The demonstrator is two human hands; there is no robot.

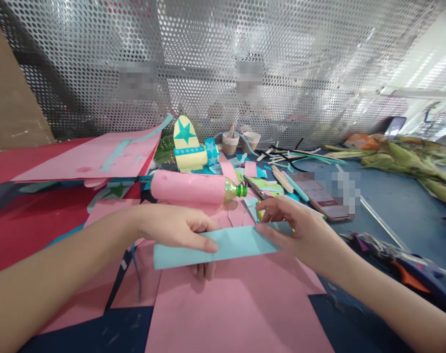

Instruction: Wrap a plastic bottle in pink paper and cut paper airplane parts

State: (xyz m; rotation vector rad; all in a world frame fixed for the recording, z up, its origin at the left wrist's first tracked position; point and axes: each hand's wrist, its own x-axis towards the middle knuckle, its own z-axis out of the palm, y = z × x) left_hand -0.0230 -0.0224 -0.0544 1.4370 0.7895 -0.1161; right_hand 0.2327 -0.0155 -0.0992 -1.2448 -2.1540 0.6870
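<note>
A light blue paper strip (241,241) is held between my two hands above a large pink sheet (237,304). My left hand (182,230) grips its left half, thumb on the front face and fingertips showing underneath. My right hand (287,223) is closed on the strip's right end, thumb in front; part of that end is hidden by the fingers. Just behind lies a bottle wrapped in pink paper (188,186), its green cap to the right. Scissors (258,189) lie partly hidden behind my right hand.
Pink and red sheets (90,157) are stacked at the left. Behind stand a yellow-wrapped bottle with a blue star (191,159) and two small cups (230,144). A phone (328,198), a glue gun (410,274) and corn husks (410,162) lie to the right.
</note>
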